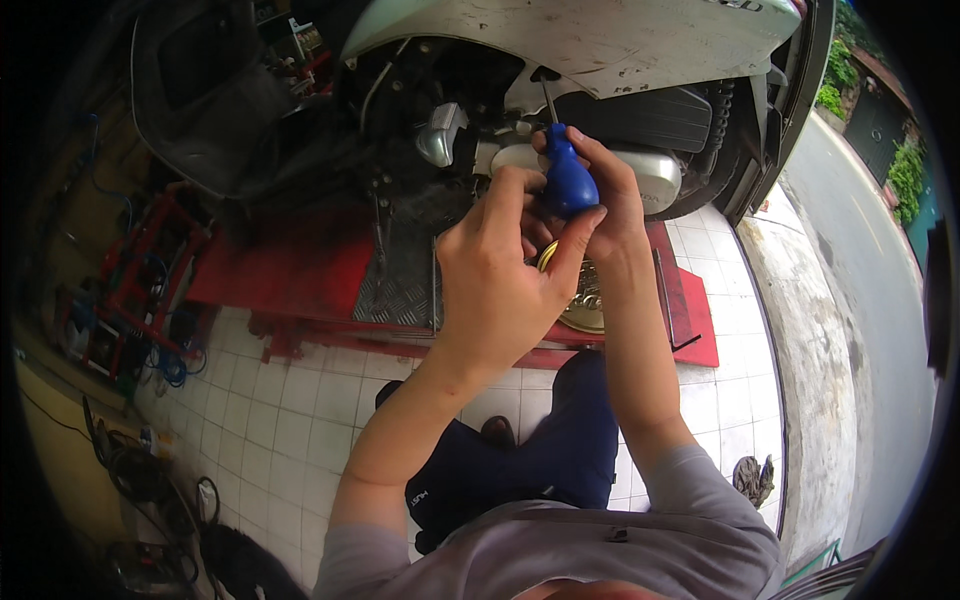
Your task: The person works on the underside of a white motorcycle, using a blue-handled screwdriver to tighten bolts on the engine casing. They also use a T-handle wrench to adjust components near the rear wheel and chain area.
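A screwdriver with a blue bulbous handle (570,183) points upward, its thin metal shaft reaching a dark hole in the lower edge of a scuffed pale motorbike body panel (640,50). My right hand (612,195) has its fingers closed around the handle from the right. From the left, my left hand (500,245) is also closed about it, with the thumb at the handle's butt end. Some of the fingers on both hands hide behind the handle. Under the panel are the silver engine cover (655,180) and a black ribbed housing (640,118).
The motorbike stands over a red work stand (275,265) with a metal tread plate (400,285). A gold-coloured round dish of small metal parts (583,312) lies on it behind my wrists. Cables (140,470) and a red frame (135,285) are at left; a road (850,210) runs outside at right.
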### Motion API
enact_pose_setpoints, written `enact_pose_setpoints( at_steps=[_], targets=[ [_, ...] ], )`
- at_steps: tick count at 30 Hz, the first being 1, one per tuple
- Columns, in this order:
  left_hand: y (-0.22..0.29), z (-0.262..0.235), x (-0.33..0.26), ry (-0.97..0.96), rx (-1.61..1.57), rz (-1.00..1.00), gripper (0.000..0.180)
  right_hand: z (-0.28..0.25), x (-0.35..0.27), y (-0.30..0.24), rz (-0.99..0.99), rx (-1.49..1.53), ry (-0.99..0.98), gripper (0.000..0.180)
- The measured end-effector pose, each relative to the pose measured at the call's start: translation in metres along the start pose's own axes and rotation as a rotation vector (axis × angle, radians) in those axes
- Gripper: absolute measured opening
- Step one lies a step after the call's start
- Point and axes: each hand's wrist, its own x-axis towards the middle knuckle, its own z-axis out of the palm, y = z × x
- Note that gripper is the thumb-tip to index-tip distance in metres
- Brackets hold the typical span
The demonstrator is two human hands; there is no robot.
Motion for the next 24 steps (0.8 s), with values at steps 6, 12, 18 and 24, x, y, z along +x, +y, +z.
enact_pose_setpoints(
  at_steps=[6, 12, 18, 24],
  targets=[
    [-0.034, 0.022, 0.001, -0.042, -0.227, 0.108, 0.048, -0.017, 0.0, -0.009, -0.127, -0.181, -0.146, 0.043],
    [-0.042, -0.001, 0.005, -0.36, -0.325, 0.101, 0.046, -0.025, 0.01, -0.034, 0.173, -0.35, -0.358, 0.044],
    [0.004, -0.028, 0.033, -0.636, -0.464, -0.539, 0.033, 0.022, -0.005, -0.077, 0.487, -0.585, -0.121, 0.047],
    [0.022, -0.037, 0.023, -0.741, -0.399, -1.082, 0.012, 0.046, -0.016, -0.067, 0.517, -0.971, 0.087, 0.027]
  ],
)
